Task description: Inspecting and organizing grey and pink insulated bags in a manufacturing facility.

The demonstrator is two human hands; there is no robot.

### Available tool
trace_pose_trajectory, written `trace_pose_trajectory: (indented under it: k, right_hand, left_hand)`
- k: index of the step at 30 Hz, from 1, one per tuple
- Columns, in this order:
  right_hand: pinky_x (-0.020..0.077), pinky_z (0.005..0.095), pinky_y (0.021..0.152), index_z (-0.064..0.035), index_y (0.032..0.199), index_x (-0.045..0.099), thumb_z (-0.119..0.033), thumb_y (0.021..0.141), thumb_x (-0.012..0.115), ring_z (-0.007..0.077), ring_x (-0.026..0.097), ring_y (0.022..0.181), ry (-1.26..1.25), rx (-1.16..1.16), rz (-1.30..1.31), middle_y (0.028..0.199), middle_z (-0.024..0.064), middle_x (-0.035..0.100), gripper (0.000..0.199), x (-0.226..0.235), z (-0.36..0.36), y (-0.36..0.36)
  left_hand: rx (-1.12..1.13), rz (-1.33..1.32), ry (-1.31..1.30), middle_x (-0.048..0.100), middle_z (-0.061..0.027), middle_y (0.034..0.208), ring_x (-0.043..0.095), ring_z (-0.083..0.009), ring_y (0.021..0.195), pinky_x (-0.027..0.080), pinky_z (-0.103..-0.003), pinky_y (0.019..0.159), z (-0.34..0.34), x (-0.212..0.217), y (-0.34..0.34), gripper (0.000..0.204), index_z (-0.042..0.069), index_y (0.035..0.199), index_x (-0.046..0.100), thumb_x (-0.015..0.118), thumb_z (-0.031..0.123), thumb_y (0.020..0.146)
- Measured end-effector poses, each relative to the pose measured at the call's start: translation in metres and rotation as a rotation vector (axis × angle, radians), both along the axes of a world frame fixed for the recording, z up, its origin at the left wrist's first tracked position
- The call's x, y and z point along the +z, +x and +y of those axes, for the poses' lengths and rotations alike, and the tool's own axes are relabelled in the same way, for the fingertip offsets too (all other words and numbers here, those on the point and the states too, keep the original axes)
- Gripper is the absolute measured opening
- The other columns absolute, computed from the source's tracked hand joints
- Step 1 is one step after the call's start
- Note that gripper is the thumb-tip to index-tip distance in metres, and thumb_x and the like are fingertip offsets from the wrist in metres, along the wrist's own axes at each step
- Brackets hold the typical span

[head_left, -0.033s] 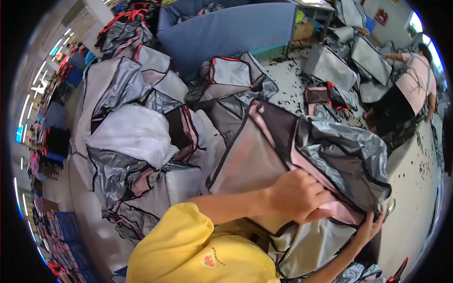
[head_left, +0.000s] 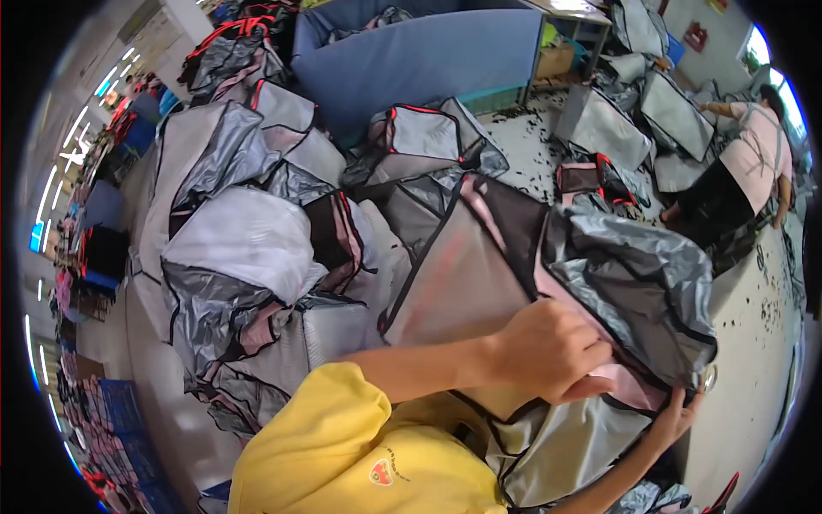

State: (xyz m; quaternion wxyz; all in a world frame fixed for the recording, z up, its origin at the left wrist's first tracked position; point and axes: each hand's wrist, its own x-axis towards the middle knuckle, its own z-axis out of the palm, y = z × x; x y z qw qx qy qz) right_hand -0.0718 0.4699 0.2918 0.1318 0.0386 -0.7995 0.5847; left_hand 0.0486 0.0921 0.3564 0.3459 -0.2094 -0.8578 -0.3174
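One grey bag (head_left: 467, 283) spreads out before me: my left fingers (head_left: 596, 351) clamp its pink strip (head_left: 632, 387), my right fingers (head_left: 686, 402) pinch its right-hand corner, most of it lying beyond them.

Across left and centre of the frame, a pale counter (head_left: 144, 360), heaped with overlapping silver-and-grey bags (head_left: 214, 300) edged in black. Toward the upper right, pale floor (head_left: 511, 137), strewn with black scraps (head_left: 541, 154) and bearing a red-trimmed bag (head_left: 580, 177). At far right, another pale surface (head_left: 741, 394), counter or floor hard to tell, dotted with dark bits (head_left: 766, 313).
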Motion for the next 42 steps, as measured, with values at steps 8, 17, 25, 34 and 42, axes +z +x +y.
trace_pose_trajectory:
  k: [8, 17, 25, 34, 42]
  right_hand:
    - [0.0392, 0.0445, 0.116, 0.0104, 0.146, 0.05, -0.029, 0.106, 0.064, 0.0378, 0.053, 0.135, 0.39, -0.157, 0.075, 0.148, 0.0287, 0.054, 0.058, 0.003, 0.007, 0.015]
    - [0.0476, 0.0346, 0.099, 0.0047, 0.133, 0.064, -0.01, 0.098, 0.068, 0.0221, 0.064, 0.114, -0.258, -0.142, -0.4, 0.129, 0.0118, 0.07, 0.039, -0.169, 0.007, 0.101]
    - [0.0502, 0.0303, 0.094, 0.0024, 0.132, 0.066, -0.001, 0.098, 0.065, 0.0161, 0.065, 0.108, -0.547, -0.141, -0.378, 0.122, 0.0058, 0.072, 0.034, -0.158, -0.006, 0.114]
    - [0.0478, 0.0275, 0.07, 0.0026, 0.114, 0.073, -0.013, 0.099, 0.069, 0.0094, 0.061, 0.082, -0.437, -0.132, -0.423, 0.097, 0.001, 0.071, 0.022, -0.143, -0.014, 0.124]
    - [0.0487, 0.0395, 0.103, -0.0042, 0.14, 0.063, -0.015, 0.096, 0.064, 0.0299, 0.065, 0.123, -0.311, -0.171, -0.231, 0.134, 0.0143, 0.07, 0.045, -0.185, 0.002, 0.139]
  left_hand:
    - [0.027, -0.03, -0.126, 0.058, -0.0026, 0.066, 0.058, -0.0212, 0.053, 0.045, -0.038, 0.051, 0.04, -0.033, 0.062, 0.056, -0.003, 0.122, 0.066, 0.062, 0.048, 0.098]
    - [0.078, -0.411, -0.298, 0.067, -0.0019, 0.069, 0.068, -0.0189, 0.06, 0.052, -0.035, 0.052, 0.045, -0.141, 0.135, 0.026, 0.014, 0.104, 0.069, 0.071, 0.037, 0.091]
    - [0.157, -0.383, -0.344, 0.065, -0.0074, 0.073, 0.065, -0.0283, 0.065, 0.051, -0.042, 0.059, 0.04, -0.05, 0.073, 0.022, 0.009, 0.104, 0.074, 0.076, 0.023, 0.088]
    - [0.069, 0.026, -0.474, 0.065, -0.0068, 0.09, 0.067, -0.0301, 0.086, 0.051, -0.047, 0.074, 0.045, -0.061, -0.081, 0.026, 0.011, 0.108, 0.072, 0.076, 0.013, 0.082]
    - [-0.26, -0.203, -0.533, 0.055, -0.0084, 0.081, 0.061, -0.0298, 0.077, 0.046, -0.043, 0.067, 0.034, -0.08, -0.023, 0.007, 0.015, 0.088, 0.066, 0.063, 0.016, 0.082]
